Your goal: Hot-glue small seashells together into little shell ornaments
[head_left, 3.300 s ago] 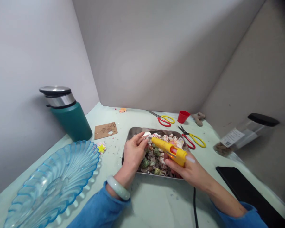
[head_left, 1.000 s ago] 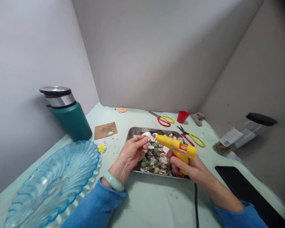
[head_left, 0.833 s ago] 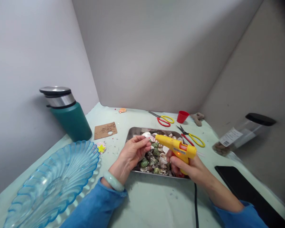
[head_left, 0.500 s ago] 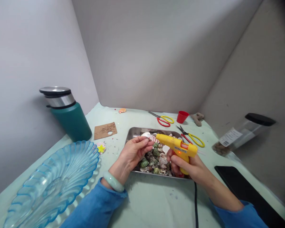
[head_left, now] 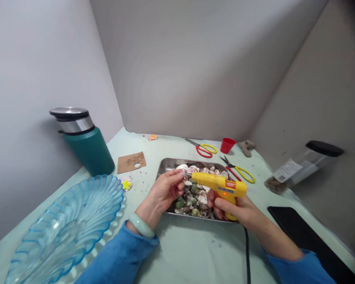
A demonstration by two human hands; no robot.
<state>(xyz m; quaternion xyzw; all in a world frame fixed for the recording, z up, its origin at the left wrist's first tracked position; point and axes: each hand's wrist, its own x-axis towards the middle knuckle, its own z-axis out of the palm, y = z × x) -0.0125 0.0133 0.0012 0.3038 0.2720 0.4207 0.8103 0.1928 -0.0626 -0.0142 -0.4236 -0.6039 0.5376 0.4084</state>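
My right hand (head_left: 229, 203) is wrapped round the grip of a yellow hot glue gun (head_left: 219, 182), whose nozzle points left with a small orange light lit on its side. My left hand (head_left: 169, 188) is closed in a pinch right at the nozzle tip; what sits between the fingertips is too small and too covered to name. Both hands are over a metal tray (head_left: 165, 163). Inside it lie many seashells (head_left: 197, 195), green, white and brown-striped, partly hidden by the hands and the gun.
A teal bottle (head_left: 90, 148) and a blue scalloped dish (head_left: 68, 228) stand left. Beside them lie a brown card (head_left: 132, 162) and a yellow-star piece (head_left: 126, 184). Behind are scissors (head_left: 205, 149), pliers (head_left: 239, 171) and a red cup (head_left: 227, 145). A clear jar (head_left: 301, 167) and black slab (head_left: 307, 240) are right.
The glue gun has dropped slightly and tilted a little, its nozzle now level with my left fingertips. My left hand has shifted a little left, its fingers drawn in more.
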